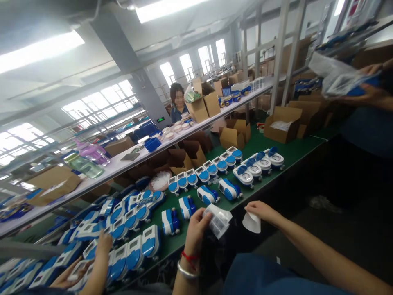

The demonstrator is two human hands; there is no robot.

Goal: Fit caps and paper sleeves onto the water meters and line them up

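Note:
My left hand point(196, 229), with a red thread and a silver bangle on the wrist, grips a small see-through plastic piece point(218, 220) at the front edge of the green table point(294, 149). My right hand point(257, 209) is just to its right and pinches a white curved piece point(252, 223). The two hands are a little apart, off the table's edge and above my lap. Blue and white water meters point(229, 188) lie in rows on the table right behind my hands.
A co-worker's hands point(101, 248) at lower left rest among piled meters point(132, 213). Another person's hands point(370, 88) at upper right hold a bagged meter. Open cardboard boxes point(282, 123) stand at the table's far end, and a person sits behind the raised white shelf point(129, 164).

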